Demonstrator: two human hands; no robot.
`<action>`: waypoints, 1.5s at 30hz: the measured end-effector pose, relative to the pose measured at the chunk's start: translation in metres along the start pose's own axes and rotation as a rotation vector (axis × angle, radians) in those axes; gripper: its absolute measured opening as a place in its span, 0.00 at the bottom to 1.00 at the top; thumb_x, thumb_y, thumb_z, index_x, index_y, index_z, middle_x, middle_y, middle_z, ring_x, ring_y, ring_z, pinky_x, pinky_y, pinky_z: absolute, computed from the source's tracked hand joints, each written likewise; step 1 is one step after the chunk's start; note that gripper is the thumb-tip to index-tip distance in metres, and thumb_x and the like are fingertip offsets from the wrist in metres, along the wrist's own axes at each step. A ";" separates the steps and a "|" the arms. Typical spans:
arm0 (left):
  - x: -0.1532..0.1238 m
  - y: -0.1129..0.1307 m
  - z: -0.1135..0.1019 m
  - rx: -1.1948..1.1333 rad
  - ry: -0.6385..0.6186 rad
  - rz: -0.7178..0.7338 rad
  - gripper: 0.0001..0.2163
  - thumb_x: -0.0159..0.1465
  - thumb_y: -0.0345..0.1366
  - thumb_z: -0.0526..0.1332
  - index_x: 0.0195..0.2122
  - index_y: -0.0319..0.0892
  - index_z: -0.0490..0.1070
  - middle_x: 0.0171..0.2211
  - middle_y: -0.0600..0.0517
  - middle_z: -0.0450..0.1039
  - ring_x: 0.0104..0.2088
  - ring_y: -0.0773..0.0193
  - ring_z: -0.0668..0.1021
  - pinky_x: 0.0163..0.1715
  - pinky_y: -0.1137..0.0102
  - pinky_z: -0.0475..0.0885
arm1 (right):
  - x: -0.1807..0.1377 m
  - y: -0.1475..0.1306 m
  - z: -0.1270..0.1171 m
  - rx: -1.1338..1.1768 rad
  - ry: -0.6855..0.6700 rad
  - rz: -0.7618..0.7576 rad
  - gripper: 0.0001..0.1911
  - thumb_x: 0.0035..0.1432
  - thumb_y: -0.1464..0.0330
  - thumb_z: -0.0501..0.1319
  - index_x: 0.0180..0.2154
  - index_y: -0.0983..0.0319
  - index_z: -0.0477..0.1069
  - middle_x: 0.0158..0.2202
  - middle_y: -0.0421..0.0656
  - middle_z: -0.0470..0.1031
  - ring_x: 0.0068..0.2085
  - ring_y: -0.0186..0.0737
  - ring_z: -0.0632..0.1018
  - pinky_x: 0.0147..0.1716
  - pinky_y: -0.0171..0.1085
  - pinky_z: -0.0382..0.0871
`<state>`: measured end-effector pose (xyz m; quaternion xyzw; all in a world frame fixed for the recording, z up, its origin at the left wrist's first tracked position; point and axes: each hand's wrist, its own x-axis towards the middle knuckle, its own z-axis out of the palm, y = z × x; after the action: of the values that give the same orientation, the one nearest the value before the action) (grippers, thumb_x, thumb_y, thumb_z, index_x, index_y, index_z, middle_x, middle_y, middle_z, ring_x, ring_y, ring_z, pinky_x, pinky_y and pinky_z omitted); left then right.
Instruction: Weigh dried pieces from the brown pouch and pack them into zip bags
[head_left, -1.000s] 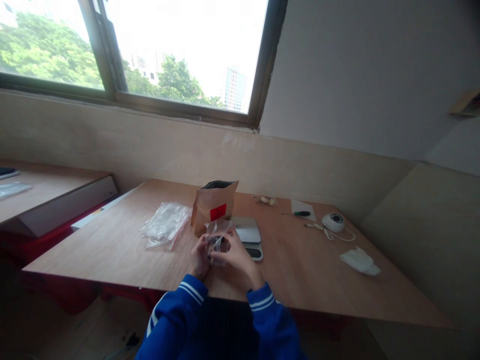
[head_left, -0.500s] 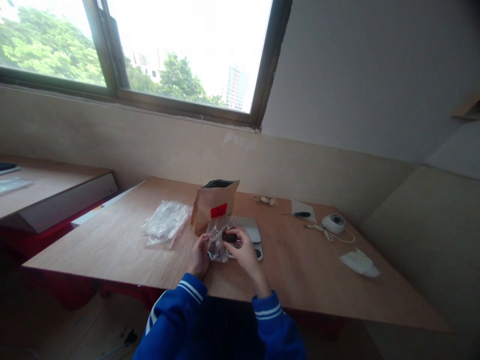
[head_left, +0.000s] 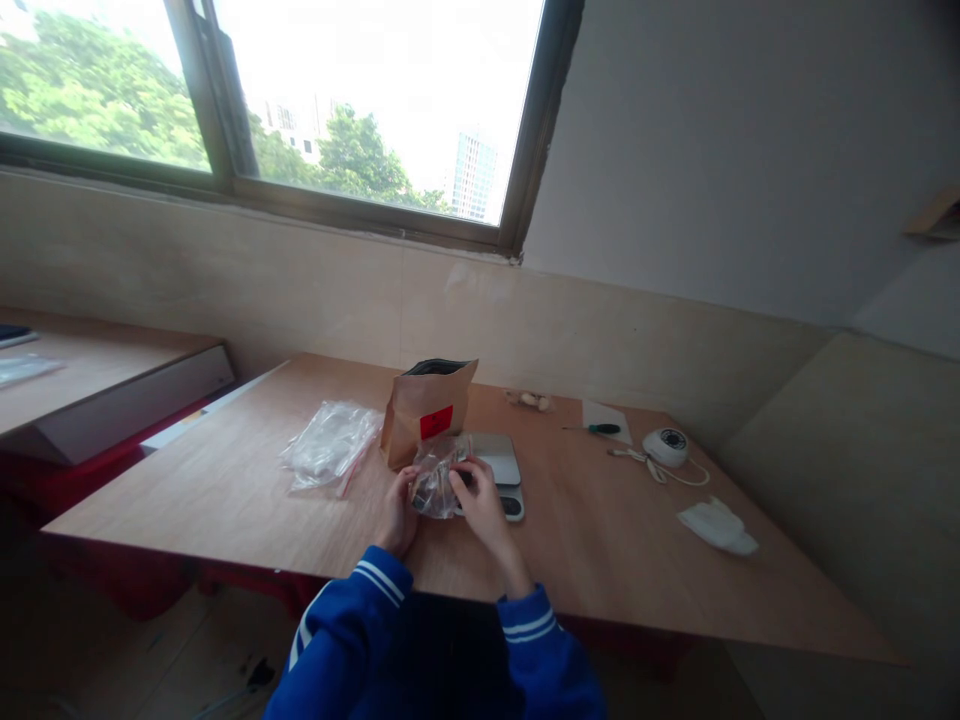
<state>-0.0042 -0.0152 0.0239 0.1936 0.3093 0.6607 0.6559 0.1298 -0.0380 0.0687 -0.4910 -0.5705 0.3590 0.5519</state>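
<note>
Head view: left hand [head_left: 397,508] pinches a plastic bag [head_left: 433,488], right hand [head_left: 484,507] pinches a dark piece [head_left: 466,478] beside it, paper bag [head_left: 411,418] stands open, handling apparently unfinished.

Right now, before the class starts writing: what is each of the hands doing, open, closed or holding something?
Left hand: closed on the clear plastic bag.
Right hand: closed on a small dark object beside the bag.

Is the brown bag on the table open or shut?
Open: the brown bag stands with its top edges apart, showing its dark inside. I can't tell whether anything's in it.
</note>
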 end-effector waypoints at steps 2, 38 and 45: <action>0.000 0.000 0.000 0.008 0.000 0.001 0.09 0.51 0.37 0.65 0.31 0.40 0.71 0.28 0.54 0.75 0.30 0.64 0.76 0.35 0.69 0.71 | 0.001 0.001 0.000 -0.023 0.022 -0.011 0.19 0.55 0.52 0.60 0.36 0.61 0.75 0.50 0.51 0.70 0.54 0.49 0.70 0.55 0.47 0.64; 0.000 0.001 0.001 -0.031 -0.015 -0.064 0.09 0.48 0.37 0.67 0.28 0.40 0.71 0.25 0.53 0.75 0.26 0.64 0.77 0.32 0.69 0.71 | 0.155 -0.105 0.015 0.162 0.043 -0.412 0.23 0.52 0.63 0.64 0.49 0.60 0.64 0.51 0.48 0.69 0.52 0.42 0.71 0.52 0.42 0.68; 0.000 0.002 0.003 -0.043 0.001 -0.070 0.08 0.48 0.35 0.66 0.27 0.39 0.71 0.25 0.53 0.75 0.26 0.64 0.76 0.30 0.69 0.70 | 0.147 -0.084 0.025 0.019 -0.048 -0.526 0.22 0.55 0.68 0.60 0.52 0.57 0.61 0.48 0.45 0.71 0.50 0.39 0.73 0.53 0.40 0.66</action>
<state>-0.0040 -0.0150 0.0275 0.1682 0.3020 0.6440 0.6824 0.1045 0.0844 0.1863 -0.3119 -0.6881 0.2202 0.6171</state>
